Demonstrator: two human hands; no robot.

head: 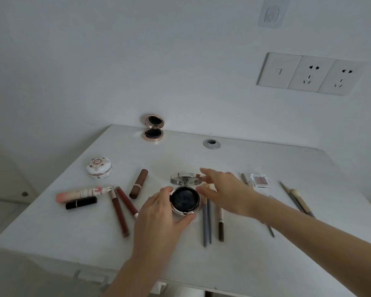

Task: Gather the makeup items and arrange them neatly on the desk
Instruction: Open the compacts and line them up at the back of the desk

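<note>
Over on the left of the desk (51, 236), the black lipstick (81, 205), gloss tubes (119, 213) and brown lipstick (138, 186) lay in a loose bunch, angles all over the place. Mid-desk, the left hand (159, 215) had its fingers curled round the base of the open cushion compact (185, 200), gripping it flat on the desk. The right hand (225, 189) reached in with fingers stretched out, tips at the raised lid (185, 179), nothing grasped. Looked to me like the closing-the-compact step. Next bit probably needed a gentle push down on the lid while the base was held steady. Pencils (207, 224) and brushes (298, 200) waited further right.
</note>
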